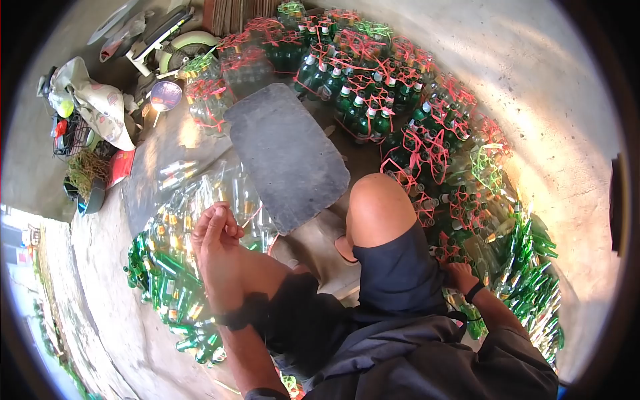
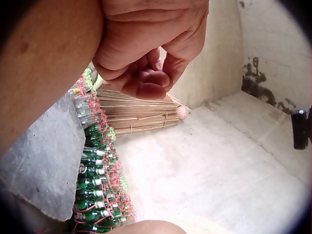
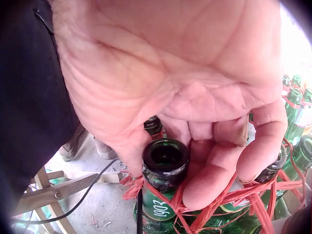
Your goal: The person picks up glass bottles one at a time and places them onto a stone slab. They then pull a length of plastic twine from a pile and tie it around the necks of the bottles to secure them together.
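Low on the right in the head view, my right hand (image 1: 460,277) is at a bundle of tied bottles beside the knee. The right wrist view has this hand (image 3: 180,87) curled round the neck of a green bottle (image 3: 165,165), thumb on one side and fingers on the other, with red twine (image 3: 212,209) crossing under the fingertips. My left hand (image 1: 217,233) is raised above the other knee, left of the grey board (image 1: 287,153). Its fingers are loosely curled in the left wrist view, where the hand (image 2: 151,48) holds nothing visible.
Tied bundles of green bottles (image 1: 363,110) curve round the back and right. Loose bottles (image 1: 167,273) lie at the left, more (image 1: 527,267) at the right. A wheeled item (image 1: 187,50) and a plant (image 1: 87,170) stand by the left wall.
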Demonstrator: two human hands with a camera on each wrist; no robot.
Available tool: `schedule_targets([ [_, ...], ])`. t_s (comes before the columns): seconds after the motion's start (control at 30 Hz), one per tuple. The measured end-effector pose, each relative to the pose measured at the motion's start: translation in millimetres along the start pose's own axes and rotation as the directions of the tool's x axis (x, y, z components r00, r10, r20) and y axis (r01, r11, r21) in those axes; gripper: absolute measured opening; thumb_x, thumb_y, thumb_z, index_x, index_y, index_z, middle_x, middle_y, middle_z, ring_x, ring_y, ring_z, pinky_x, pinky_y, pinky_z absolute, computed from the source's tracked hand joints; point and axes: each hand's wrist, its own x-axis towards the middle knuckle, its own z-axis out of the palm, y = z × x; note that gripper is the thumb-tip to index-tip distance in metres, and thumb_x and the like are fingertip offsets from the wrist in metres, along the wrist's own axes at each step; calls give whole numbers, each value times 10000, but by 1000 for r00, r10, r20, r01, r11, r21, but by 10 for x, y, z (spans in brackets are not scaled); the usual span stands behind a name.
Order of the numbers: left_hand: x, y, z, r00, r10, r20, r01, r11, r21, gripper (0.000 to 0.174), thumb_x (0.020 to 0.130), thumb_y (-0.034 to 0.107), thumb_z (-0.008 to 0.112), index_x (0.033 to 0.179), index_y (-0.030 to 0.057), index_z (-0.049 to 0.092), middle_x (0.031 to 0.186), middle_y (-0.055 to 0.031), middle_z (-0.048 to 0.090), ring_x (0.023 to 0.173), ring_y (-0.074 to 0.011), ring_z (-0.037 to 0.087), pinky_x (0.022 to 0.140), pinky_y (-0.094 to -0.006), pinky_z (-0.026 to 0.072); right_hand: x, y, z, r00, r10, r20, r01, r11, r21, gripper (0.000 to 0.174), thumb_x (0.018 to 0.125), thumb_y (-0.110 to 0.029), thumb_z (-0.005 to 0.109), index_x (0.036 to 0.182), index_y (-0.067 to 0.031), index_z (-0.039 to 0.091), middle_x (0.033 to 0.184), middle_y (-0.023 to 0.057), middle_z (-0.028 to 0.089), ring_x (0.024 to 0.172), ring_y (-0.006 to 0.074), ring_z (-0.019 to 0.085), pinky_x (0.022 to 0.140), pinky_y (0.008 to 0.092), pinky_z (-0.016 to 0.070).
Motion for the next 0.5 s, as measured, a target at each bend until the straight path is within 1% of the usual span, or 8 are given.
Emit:
schedule_targets([
  [0.07,-6,5,6,1000,-1,-8,1,1000,5,185,960,149,688,1070,1,685,730,42,550,645,-48,448,569,-214,345,21,-4,9,999,12,43,-11,1000,-27,568,700,-423,793,1201,-193,656,936,145,690,957,363,686,794,490,511],
  [0.1,-6,6,1,1000,0,-9,1,1000,5,185,960,149,688,1070,1,685,730,42,550,645,-48,448,569,-214,345,15,-29,-8,999,11,43,-10,1000,-28,568,700,-423,793,1201,-193,656,936,145,690,957,363,686,794,490,511],
  [0.17,-6,7,-11,1000,3,1,-3,1000,4,188,959,146,687,1078,0,685,731,42,551,644,-48,449,568,-217,345,-19,-76,-53,999,27,-22,-27,1000,-10,569,696,-417,801,1200,-194,663,928,146,689,951,367,688,792,490,513],
  [0.27,-18,9,2,1000,10,1,-10,1000,1,190,958,145,687,1082,1,685,731,43,550,643,-48,447,566,-220,345,-69,-172,-240,999,33,20,-33,999,-1,556,702,-422,802,1189,-190,664,918,145,688,949,371,690,792,500,512],
  [0.4,-13,4,-7,1000,19,17,-19,1000,-1,194,958,146,688,1087,1,685,731,46,548,642,-48,445,565,-220,345,-80,-161,-246,999,28,25,-27,999,-19,564,705,-410,807,1204,-194,657,924,145,688,951,375,690,798,509,511],
  [0.5,-15,11,-13,999,17,28,-18,1000,4,192,958,147,688,1084,2,685,731,47,549,642,-48,447,566,-220,347,-63,-83,-148,1000,-3,0,3,1000,1,558,709,-395,809,1204,-191,653,935,148,685,961,378,686,805,513,507],
])
